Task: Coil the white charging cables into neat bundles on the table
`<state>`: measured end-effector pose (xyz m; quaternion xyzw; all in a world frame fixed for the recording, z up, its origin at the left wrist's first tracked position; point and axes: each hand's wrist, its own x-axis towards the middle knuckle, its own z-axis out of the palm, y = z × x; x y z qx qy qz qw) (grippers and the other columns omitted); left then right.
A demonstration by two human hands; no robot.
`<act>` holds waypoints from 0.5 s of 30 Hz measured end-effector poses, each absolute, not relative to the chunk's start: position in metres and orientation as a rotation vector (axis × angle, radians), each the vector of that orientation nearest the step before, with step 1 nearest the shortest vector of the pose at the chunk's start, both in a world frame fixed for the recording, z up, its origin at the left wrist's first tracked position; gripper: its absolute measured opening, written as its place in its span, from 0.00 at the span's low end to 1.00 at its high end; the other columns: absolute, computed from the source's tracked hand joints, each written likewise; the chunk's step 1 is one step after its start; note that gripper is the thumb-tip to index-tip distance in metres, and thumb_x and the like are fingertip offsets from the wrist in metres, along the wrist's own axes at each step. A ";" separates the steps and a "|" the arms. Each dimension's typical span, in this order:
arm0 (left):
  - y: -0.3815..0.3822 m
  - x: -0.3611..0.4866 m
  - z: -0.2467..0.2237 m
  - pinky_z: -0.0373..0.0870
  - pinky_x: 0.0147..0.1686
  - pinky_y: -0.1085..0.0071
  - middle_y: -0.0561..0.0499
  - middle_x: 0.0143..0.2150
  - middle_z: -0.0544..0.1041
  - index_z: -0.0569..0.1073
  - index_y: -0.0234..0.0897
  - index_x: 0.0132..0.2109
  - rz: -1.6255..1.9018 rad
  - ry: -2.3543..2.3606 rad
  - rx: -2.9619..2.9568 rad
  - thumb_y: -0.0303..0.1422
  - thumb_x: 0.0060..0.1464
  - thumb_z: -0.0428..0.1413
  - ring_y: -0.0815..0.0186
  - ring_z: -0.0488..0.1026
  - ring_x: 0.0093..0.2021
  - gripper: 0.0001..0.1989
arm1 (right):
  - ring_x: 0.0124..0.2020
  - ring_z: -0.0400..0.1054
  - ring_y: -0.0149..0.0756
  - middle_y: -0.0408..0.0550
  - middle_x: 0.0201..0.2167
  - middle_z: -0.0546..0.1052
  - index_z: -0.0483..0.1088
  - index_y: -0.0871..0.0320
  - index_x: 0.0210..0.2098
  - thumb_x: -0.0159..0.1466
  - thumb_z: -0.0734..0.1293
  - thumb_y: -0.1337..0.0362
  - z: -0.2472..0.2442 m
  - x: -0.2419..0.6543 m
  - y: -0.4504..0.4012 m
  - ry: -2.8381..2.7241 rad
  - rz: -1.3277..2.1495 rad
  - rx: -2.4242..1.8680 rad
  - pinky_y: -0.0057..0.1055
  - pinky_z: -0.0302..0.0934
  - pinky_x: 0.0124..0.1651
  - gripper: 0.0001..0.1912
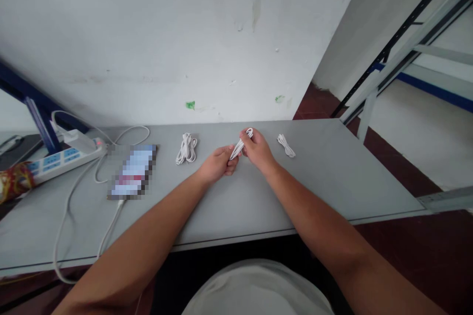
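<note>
Beyond the forearms (148,229), the left hand (218,163) and right hand (256,148) grip a folded white cable (241,144) above the counter (236,206); coiled cables (186,148) lie at ten and two o'clock from them.

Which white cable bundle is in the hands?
The middle cable bundle, held by the left hand and right hand; the left bundle and right bundle lie on the table.

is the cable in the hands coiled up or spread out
Coiled up: the white cable is gathered into a narrow looped bundle, with several strands side by side between the two hands.
</note>
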<state>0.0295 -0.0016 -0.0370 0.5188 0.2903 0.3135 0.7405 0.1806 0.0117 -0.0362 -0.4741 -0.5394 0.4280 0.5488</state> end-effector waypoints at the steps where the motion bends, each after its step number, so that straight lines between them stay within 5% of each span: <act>1: -0.001 0.030 -0.038 0.45 0.16 0.79 0.61 0.21 0.53 0.64 0.37 0.37 0.700 0.618 1.131 0.50 0.61 0.46 0.77 0.46 0.17 0.19 | 0.17 0.55 0.27 0.35 0.17 0.60 0.62 0.54 0.33 0.61 0.62 0.46 -0.036 0.180 0.011 -1.277 1.015 -1.117 0.25 0.52 0.22 0.17; 15: -0.002 0.026 -0.042 0.50 0.21 0.75 0.58 0.22 0.60 0.64 0.35 0.39 0.764 0.670 1.621 0.53 0.60 0.45 0.74 0.53 0.20 0.23 | 0.17 0.54 0.27 0.35 0.18 0.58 0.60 0.53 0.35 0.62 0.62 0.47 -0.030 0.181 0.007 -1.252 1.095 -1.064 0.27 0.51 0.22 0.17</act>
